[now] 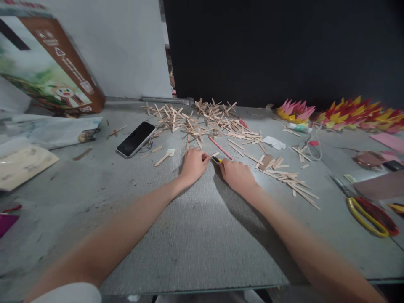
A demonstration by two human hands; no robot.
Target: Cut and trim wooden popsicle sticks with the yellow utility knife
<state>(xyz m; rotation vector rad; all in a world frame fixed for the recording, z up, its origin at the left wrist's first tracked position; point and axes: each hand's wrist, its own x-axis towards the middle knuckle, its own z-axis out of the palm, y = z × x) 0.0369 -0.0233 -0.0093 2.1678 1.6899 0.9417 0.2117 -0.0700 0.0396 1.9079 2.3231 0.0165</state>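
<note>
My left hand [195, 165] pinches a short wooden stick [215, 155] between thumb and fingertips, low over the grey table. My right hand [239, 174] is closed around a cutter knife [216, 159], black and yellow, its tip against or very near the stick. Fingers cover most of the knife's handle. Just beyond both hands lies a pink patterned stick [220, 147]. A heap of wooden craft sticks [189, 122], many joined as crosses, spreads behind them. More loose sticks [293, 181] lie right of my right hand.
A phone [136, 139] lies at left, near a printed carton [53, 67] and plastic bags [57, 130]. Scissors [366, 210] with red and yellow handles rest at right. Folded paper flowers [362, 115] line the back right, before a black panel [284, 50]. The table's front edge [189, 291] is close.
</note>
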